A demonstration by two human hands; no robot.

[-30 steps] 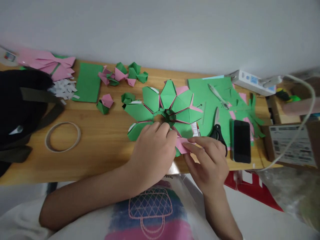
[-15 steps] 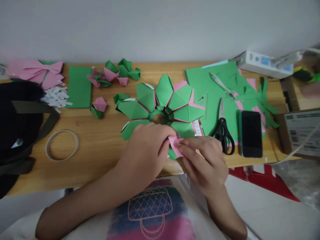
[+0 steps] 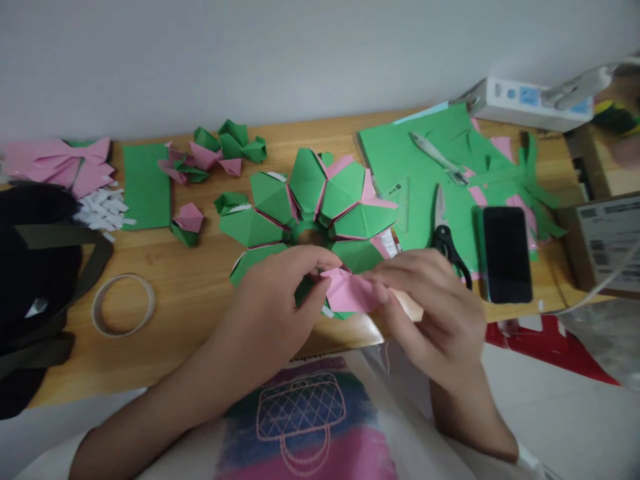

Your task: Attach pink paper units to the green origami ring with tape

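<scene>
A pink folded paper piece (image 3: pixel 349 292) is stretched between my two hands at the near side of a green paper flower (image 3: pixel 306 179). My left hand (image 3: pixel 280 300) pinches its left end between thumb and forefinger. On its right end, the thumb and fingers of my right hand (image 3: pixel 433 310) are closed. The flower is a ring of folded green petals lined with pink, with a round hole in the middle. My left hand covers part of its near petals. A little green of the flower shows just below the pink piece.
Black scissors (image 3: pixel 447 243), a phone (image 3: pixel 506 253), a pen-like cutter (image 3: pixel 437 157) and green sheets (image 3: pixel 390 147) lie right. Left are a tape roll (image 3: pixel 123 305), white paper strips (image 3: pixel 103 208), a small pink-green fold (image 3: pixel 188 224) and a black bag (image 3: pixel 40 280). A power strip (image 3: pixel 530 100) stands behind.
My right hand has moved right and away from my left, and more of the pink piece now shows between them. The view has shifted and tilted slightly.
</scene>
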